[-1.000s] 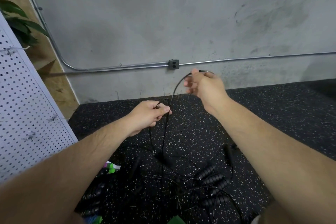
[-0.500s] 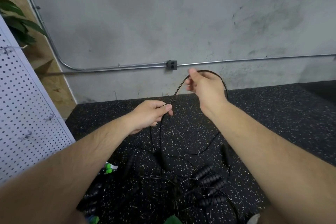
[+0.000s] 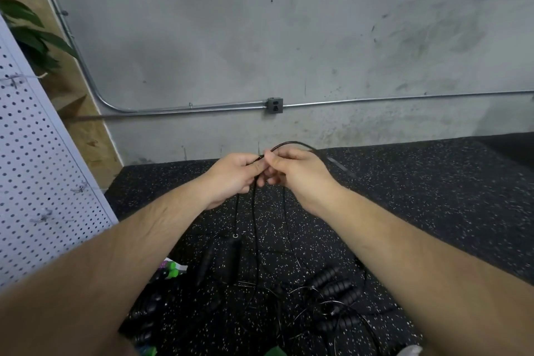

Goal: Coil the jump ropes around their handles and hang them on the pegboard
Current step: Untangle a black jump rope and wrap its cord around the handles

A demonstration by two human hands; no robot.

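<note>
Grip of the left hand [image 3: 234,176] and grip of the right hand [image 3: 300,173] both pinch the black jump rope [image 3: 291,143] at frame centre, fingertips meeting and forearms converging from the lower corners. Strands hang toward ribbed handles [image 3: 332,277] on the speckled floor [image 3: 433,196]. Half a second earlier the hands were apart, the right one higher. At the left edge stands the pegboard [image 3: 34,153].
</note>
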